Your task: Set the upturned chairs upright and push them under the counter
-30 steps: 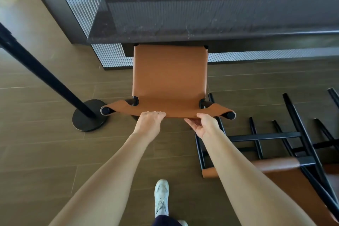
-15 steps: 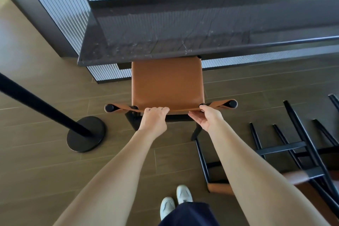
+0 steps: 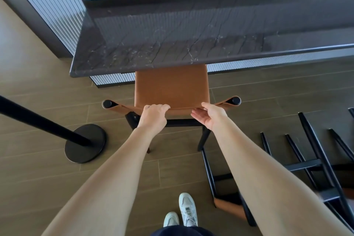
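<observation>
Pushed deeper under the counter (image 3: pixel 172 50) than a second ago: upright chair (image 3: pixel 170 86), mid-frame, dead ahead of both hands. Left hand (image 3: pixel 153 117) fingers curled over its top edge; right hand (image 3: pixel 209 116) flat, touching. Upturned chair (image 3: pixel 310 165) lower right, nearer right hand.

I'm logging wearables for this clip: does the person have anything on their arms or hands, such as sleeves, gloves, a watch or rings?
Nothing shows. The left forearm and right forearm are bare to the picture's edge, no sleeves. The left hand and right hand carry no gloves, watch, bracelet or visible rings.
</observation>
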`<state>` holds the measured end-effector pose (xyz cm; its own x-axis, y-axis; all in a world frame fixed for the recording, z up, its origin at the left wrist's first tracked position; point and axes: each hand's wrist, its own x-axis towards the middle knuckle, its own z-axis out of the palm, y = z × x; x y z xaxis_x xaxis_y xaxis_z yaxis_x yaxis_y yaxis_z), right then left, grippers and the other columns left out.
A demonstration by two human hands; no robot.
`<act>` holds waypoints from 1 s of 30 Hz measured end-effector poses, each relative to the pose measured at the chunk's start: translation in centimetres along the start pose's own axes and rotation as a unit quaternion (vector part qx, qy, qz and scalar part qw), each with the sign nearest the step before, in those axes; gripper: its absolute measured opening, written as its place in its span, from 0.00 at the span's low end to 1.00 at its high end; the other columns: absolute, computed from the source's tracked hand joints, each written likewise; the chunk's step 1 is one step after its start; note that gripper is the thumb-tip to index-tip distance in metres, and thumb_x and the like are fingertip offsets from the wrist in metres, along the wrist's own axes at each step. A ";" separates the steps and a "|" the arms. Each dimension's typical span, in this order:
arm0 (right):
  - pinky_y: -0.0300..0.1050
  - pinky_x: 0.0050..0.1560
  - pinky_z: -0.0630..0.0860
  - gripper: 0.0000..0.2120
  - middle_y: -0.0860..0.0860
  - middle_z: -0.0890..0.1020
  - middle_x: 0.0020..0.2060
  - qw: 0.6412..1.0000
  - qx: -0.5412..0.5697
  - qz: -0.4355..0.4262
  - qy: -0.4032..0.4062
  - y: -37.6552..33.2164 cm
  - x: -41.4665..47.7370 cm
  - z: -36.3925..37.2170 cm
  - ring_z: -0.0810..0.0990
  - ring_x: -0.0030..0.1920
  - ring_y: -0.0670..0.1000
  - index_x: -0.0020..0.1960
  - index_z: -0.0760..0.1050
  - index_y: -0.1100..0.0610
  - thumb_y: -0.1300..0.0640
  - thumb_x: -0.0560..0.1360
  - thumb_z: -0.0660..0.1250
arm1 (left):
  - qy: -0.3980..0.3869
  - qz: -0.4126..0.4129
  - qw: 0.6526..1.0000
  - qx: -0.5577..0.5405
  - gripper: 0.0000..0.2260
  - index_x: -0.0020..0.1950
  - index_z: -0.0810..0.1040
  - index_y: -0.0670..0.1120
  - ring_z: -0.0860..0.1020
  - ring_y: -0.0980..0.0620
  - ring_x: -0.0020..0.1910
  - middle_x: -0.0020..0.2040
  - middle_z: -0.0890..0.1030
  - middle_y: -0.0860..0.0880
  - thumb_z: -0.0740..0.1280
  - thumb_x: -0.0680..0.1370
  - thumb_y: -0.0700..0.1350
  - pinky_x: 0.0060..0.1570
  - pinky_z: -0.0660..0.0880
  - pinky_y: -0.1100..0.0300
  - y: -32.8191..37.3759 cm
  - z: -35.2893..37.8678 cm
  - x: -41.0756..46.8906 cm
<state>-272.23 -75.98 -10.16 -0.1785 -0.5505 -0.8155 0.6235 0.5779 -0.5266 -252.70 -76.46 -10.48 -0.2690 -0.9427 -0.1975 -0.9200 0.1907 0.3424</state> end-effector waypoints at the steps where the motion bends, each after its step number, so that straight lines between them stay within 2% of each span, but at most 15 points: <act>1: 0.55 0.30 0.81 0.03 0.66 0.81 0.46 1.000 -0.002 0.002 -0.002 -0.4 0.2 0.2 0.84 0.43 0.61 0.50 0.72 0.66 0.67 0.78 0.65 | 0.000 -0.002 1.000 -0.002 0.27 0.71 0.71 0.47 0.72 0.45 0.64 0.66 0.77 0.47 0.55 0.75 0.29 0.66 0.62 0.55 0.0 -0.1 0.4; 7: 0.55 0.34 0.82 0.09 0.64 0.81 0.46 1.000 -0.027 -0.006 0.010 -1.7 1.3 1.1 0.84 0.41 0.59 0.58 0.73 0.67 0.68 0.78 0.64 | -0.010 -0.013 1.000 -0.013 0.27 0.71 0.71 0.48 0.72 0.45 0.63 0.65 0.77 0.47 0.55 0.74 0.29 0.67 0.61 0.54 -0.2 -0.4 2.3; 10: 0.56 0.37 0.82 0.11 0.64 0.81 0.46 0.999 -0.031 -0.005 0.016 -1.7 1.6 0.9 0.84 0.41 0.60 0.60 0.73 0.67 0.69 0.78 0.64 | 0.005 -0.001 1.000 -0.012 0.23 0.69 0.72 0.47 0.74 0.47 0.62 0.63 0.79 0.48 0.56 0.77 0.31 0.68 0.60 0.54 -0.3 0.0 2.2; 12: 0.56 0.39 0.82 0.11 0.64 0.81 0.44 0.999 -0.029 -0.001 0.013 -1.7 1.6 0.8 0.84 0.42 0.60 0.60 0.73 0.67 0.69 0.78 0.65 | 0.003 -0.013 0.999 -0.052 0.18 0.68 0.74 0.48 0.74 0.47 0.62 0.62 0.79 0.49 0.56 0.81 0.37 0.67 0.61 0.55 -0.3 0.1 2.2; 13: 0.56 0.38 0.82 0.11 0.64 0.81 0.44 1.000 -0.029 0.001 0.012 -1.8 1.5 0.8 0.84 0.41 0.60 0.60 0.73 0.67 0.69 0.78 0.65 | -0.003 -0.035 0.995 -0.096 0.16 0.67 0.75 0.49 0.74 0.47 0.62 0.61 0.80 0.50 0.56 0.82 0.41 0.65 0.67 0.56 -0.1 -0.1 2.1; 14: 0.55 0.37 0.81 0.11 0.64 0.81 0.43 1.000 -0.030 0.005 0.008 -1.9 1.4 0.8 0.83 0.40 0.59 0.59 0.73 0.67 0.68 0.78 0.66 | -0.004 -0.063 0.986 -0.156 0.15 0.64 0.77 0.51 0.75 0.48 0.60 0.58 0.80 0.52 0.57 0.82 0.43 0.57 0.73 0.59 0.0 -0.4 2.1; 15: 0.55 0.35 0.81 0.10 0.63 0.81 0.42 0.999 -0.032 0.010 0.003 -2.0 1.3 0.8 0.83 0.40 0.59 0.59 0.74 0.67 0.68 0.78 0.66 | 0.008 -0.090 0.970 -0.226 0.13 0.61 0.79 0.53 0.76 0.52 0.57 0.55 0.82 0.54 0.58 0.81 0.45 0.48 0.75 0.64 0.2 -0.8 2.0; 16: 0.54 0.35 0.81 0.10 0.63 0.82 0.42 0.999 -0.035 0.015 -0.004 -2.0 1.2 0.8 0.83 0.41 0.59 0.58 0.75 0.67 0.67 0.77 0.67 | 0.039 -0.115 0.946 -0.300 0.11 0.56 0.81 0.54 0.77 0.57 0.53 0.52 0.83 0.56 0.60 0.81 0.46 0.45 0.73 0.68 0.4 -1.2 1.8; 18: 0.53 0.37 0.81 0.11 0.62 0.82 0.44 0.999 -0.038 0.023 -0.017 -2.1 1.0 0.5 0.84 0.43 0.58 0.57 0.75 0.66 0.65 0.77 0.69 | 0.125 -0.182 0.860 -0.460 0.09 0.49 0.82 0.53 0.81 0.62 0.46 0.46 0.85 0.57 0.62 0.80 0.46 0.52 0.72 0.64 0.6 -1.9 1.0; 20: 0.52 0.41 0.81 0.11 0.61 0.82 0.47 0.998 -0.043 0.031 -0.029 -2.2 1.0 0.2 0.84 0.46 0.57 0.58 0.75 0.65 0.64 0.76 0.70 | 0.212 -0.262 0.750 -0.569 0.07 0.46 0.82 0.48 0.83 0.58 0.44 0.41 0.86 0.52 0.64 0.79 0.45 0.61 0.69 0.56 0.2 -2.0 0.1; 21: 0.52 0.43 0.81 0.11 0.62 0.82 0.50 0.998 -0.038 0.032 -0.032 -2.3 1.0 0.2 0.83 0.48 0.58 0.58 0.75 0.65 0.64 0.76 0.69 | 0.237 -0.301 0.698 -0.605 0.07 0.45 0.81 0.46 0.84 0.55 0.42 0.39 0.85 0.49 0.64 0.79 0.44 0.62 0.71 0.53 -0.1 -1.8 -0.4; 23: 0.54 0.43 0.81 0.10 0.64 0.79 0.54 0.999 -0.018 0.035 -0.038 -2.6 1.0 0.4 0.82 0.51 0.60 0.57 0.73 0.64 0.64 0.77 0.68 | 0.245 -0.372 0.607 -0.658 0.08 0.46 0.78 0.42 0.83 0.50 0.42 0.39 0.83 0.45 0.65 0.79 0.46 0.60 0.76 0.49 -1.0 -1.3 -0.8; 24: 0.55 0.43 0.81 0.09 0.65 0.78 0.55 0.998 -0.009 0.037 -0.042 -2.8 1.0 0.6 0.81 0.52 0.61 0.56 0.72 0.63 0.63 0.77 0.68 | 0.228 -0.395 0.573 -0.681 0.09 0.50 0.77 0.41 0.83 0.48 0.45 0.43 0.82 0.44 0.65 0.79 0.47 0.58 0.77 0.48 -1.3 -1.3 -0.7; 26: 0.57 0.45 0.81 0.13 0.66 0.76 0.55 0.998 0.004 0.041 -0.040 -3.2 1.0 1.1 0.80 0.54 0.62 0.59 0.69 0.61 0.61 0.77 0.68 | 0.172 -0.410 0.532 -0.720 0.15 0.58 0.73 0.41 0.82 0.43 0.51 0.52 0.79 0.41 0.67 0.79 0.50 0.57 0.78 0.46 -2.0 -1.7 -0.1; 30: 0.60 0.47 0.80 0.19 0.65 0.75 0.55 0.998 0.030 0.045 -0.019 -3.6 1.7 1.7 0.78 0.55 0.62 0.67 0.66 0.60 0.59 0.79 0.66 | 0.128 -0.411 0.497 -0.753 0.07 0.50 0.72 0.46 0.79 0.39 0.52 0.54 0.76 0.39 0.68 0.78 0.46 0.56 0.77 0.41 -2.9 -3.1 2.3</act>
<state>-273.49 -80.04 -9.22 -0.0924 -0.5213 -0.8484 0.6798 0.5896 -0.4363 -249.76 -80.05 -9.03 0.2433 -0.5730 -0.7826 0.6205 -0.5282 0.5797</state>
